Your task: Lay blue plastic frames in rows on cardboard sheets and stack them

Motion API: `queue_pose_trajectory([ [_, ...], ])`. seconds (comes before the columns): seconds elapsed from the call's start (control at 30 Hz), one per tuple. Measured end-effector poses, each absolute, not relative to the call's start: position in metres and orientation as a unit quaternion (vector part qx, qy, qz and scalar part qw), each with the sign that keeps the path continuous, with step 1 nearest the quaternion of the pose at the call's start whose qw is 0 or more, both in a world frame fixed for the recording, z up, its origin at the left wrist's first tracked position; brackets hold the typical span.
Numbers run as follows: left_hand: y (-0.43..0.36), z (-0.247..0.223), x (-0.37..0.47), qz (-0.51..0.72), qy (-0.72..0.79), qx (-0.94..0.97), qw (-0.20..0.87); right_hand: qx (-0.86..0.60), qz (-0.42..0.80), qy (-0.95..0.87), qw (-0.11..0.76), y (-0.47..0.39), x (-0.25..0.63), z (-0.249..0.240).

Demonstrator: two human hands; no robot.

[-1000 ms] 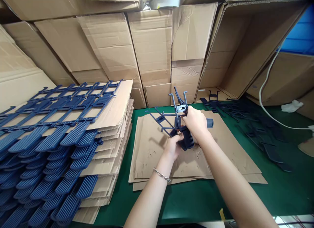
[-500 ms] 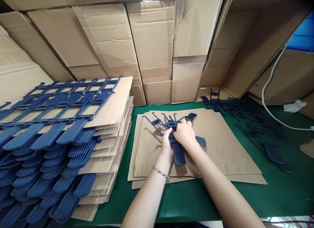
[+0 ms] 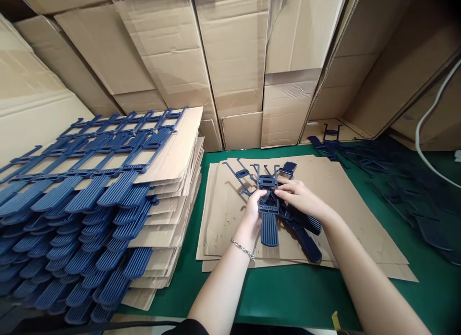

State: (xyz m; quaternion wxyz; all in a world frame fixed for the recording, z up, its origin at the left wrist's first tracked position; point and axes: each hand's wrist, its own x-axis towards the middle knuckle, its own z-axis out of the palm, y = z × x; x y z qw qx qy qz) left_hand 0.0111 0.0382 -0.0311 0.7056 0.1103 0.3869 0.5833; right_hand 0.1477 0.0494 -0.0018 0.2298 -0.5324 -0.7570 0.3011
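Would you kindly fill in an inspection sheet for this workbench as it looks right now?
Surface: green table, with flat cardboard sheets in the middle.
Job's things: bunch of dark blue plastic parts lying fanned out on the sheets.
Clutter: tall stack of blue parts and cardboard layers at left; loose dark parts at right.
Hands: left hand and right hand both grip the bunch; bracelet on the left wrist.
Cables: white cable at right.
Surroundings: cardboard boxes behind.
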Motion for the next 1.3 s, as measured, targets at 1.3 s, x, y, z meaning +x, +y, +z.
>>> queue_pose_trajectory([
  [1.3, 0.028, -0.036, 0.017, 0.396, 0.205, 0.249, 0.860, -0.768, -0.065, -0.564, 0.297, 0.048, 0.223, -0.030],
])
